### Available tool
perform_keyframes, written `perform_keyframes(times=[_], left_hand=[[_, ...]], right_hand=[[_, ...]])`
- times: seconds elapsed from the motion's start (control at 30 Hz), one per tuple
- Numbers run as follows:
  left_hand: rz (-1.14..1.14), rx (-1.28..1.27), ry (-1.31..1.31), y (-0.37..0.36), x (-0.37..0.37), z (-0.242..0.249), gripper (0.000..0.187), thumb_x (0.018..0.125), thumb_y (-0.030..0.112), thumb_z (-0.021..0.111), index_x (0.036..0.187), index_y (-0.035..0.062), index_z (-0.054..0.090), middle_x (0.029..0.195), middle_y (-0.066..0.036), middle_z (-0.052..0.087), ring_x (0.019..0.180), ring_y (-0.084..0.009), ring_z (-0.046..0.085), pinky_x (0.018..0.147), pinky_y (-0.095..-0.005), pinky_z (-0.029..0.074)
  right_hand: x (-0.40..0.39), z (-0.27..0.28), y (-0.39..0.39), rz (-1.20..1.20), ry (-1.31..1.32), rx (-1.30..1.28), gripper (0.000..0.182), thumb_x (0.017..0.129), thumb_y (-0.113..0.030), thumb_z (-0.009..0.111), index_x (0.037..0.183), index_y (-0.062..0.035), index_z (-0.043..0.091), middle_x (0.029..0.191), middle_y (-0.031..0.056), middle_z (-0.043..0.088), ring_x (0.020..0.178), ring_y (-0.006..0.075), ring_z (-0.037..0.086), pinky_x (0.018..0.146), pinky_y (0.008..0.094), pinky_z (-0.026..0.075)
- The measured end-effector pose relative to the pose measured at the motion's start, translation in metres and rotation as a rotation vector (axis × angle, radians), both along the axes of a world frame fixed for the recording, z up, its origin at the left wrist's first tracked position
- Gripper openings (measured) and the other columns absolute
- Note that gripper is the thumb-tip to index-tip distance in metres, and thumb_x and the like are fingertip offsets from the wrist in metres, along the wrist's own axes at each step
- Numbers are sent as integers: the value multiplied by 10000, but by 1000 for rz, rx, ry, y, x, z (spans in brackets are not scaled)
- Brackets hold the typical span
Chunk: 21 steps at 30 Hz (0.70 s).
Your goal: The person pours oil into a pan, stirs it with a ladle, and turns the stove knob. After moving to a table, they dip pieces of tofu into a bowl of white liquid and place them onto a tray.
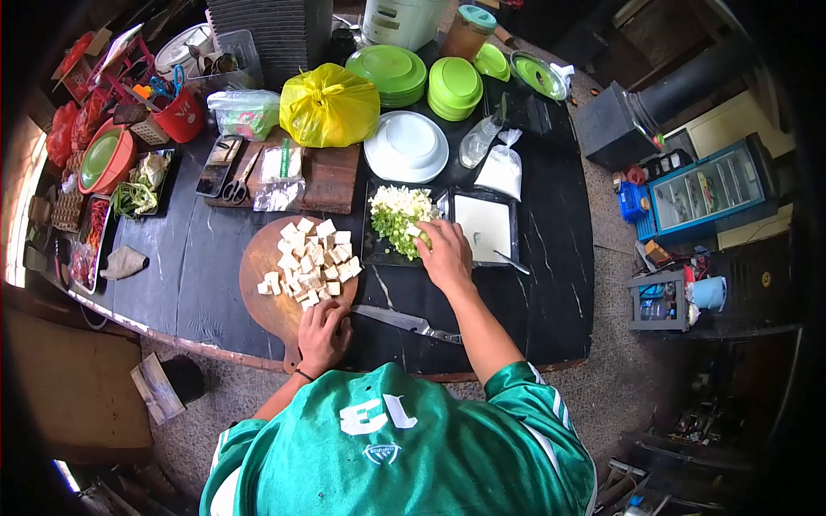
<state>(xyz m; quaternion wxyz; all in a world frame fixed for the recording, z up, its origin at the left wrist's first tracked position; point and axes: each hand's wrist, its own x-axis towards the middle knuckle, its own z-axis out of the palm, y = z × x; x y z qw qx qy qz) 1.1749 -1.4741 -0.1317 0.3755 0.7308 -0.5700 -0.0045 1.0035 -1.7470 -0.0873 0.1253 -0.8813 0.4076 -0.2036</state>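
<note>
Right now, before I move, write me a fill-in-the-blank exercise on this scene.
1. The hand at the chopped greens is the person's ____ one.
2. The pale cubes lie on a board whose shape, handle aside, is ____.
3. The largest tied bag is ____.
4. The plates nearest the greens are ____.

Missing words: right; round; yellow; white
</note>
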Motion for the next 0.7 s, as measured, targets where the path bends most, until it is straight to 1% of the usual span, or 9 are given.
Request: perform_keyframes(times=[0.13, 0.2, 0.23, 0.4, 0.47, 0.5, 0.53, 0.63, 0.7], left_hand=[[-24, 5, 16, 2, 2, -6, 358, 816, 109, 818, 1157, 145, 714, 1178, -80, 664, 1034, -311, 643, 890, -435, 527], [-43, 20, 37, 3, 2, -2, 357, 815, 106, 816, 1154, 153, 715, 1174, -76, 664, 1033, -310, 645, 891, -438, 526], [-43, 20, 41, 2, 2, 0, 358, 810, 109, 818, 1149, 159, 715, 1173, -73, 664, 1036, -306, 646, 896, -438, 526], [-52, 3, 30, 1, 3, -2, 355, 800, 111, 823, 1135, 158, 715, 1175, -71, 666, 1040, -301, 647, 900, -432, 526], [-42, 7, 53, 1, 2, -1, 355, 796, 108, 824, 1131, 157, 716, 1175, -71, 666, 1040, -305, 647, 901, -431, 526], [-44, 11, 56, 2, 2, -1, 356, 794, 110, 824, 1129, 157, 716, 1177, -72, 666, 1040, -305, 646, 906, -431, 524], [-46, 8, 54, 3, 2, -1, 356, 794, 110, 824, 1129, 157, 716, 1177, -72, 666, 1040, -305, 646, 906, -431, 524], [-44, 3, 49, 3, 2, -2, 358, 794, 109, 822, 1132, 157, 713, 1181, -71, 665, 1044, -307, 643, 910, -431, 523], [-51, 9, 59, 3, 3, -3, 361, 797, 106, 818, 1137, 155, 710, 1185, -73, 662, 1051, -310, 641, 913, -433, 523]], right_hand=[[17, -2, 3, -59, 131, -24, 338, 927, -265, 827, 1231, -127, 779, 1204, 50, 667, 1142, 297, 615, 970, 452, 537], [19, -9, 3, -39, 135, -52, 290, 917, -256, 833, 1162, -111, 777, 1166, 54, 653, 1136, 301, 612, 962, 457, 534], [20, -11, 3, -38, 122, -62, 229, 898, -221, 842, 1078, -105, 760, 1142, 58, 645, 1119, 302, 611, 949, 464, 531], [17, 4, -4, -45, 39, -99, 207, 870, -164, 850, 1037, -112, 738, 1160, 62, 645, 1109, 313, 606, 934, 473, 531], [17, 8, -2, -148, 51, -192, 234, 877, -172, 843, 1082, -118, 744, 1195, 61, 631, 1133, 315, 594, 943, 480, 527], [14, 10, 0, -104, 176, -117, 298, 892, -202, 830, 1171, -128, 756, 1271, 61, 621, 1172, 317, 578, 989, 487, 515], [10, 11, 7, -107, 174, -119, 298, 892, -202, 830, 1171, -128, 756, 1271, 61, 621, 1172, 317, 578, 989, 487, 515], [6, 14, 10, -51, 255, -44, 464, 909, -260, 816, 1336, -101, 726, 1350, 73, 622, 1222, 314, 579, 1029, 507, 493], [5, 9, -2, -55, 191, -30, 463, 913, -266, 814, 1337, -104, 724, 1359, 71, 628, 1238, 311, 585, 1038, 519, 487]])
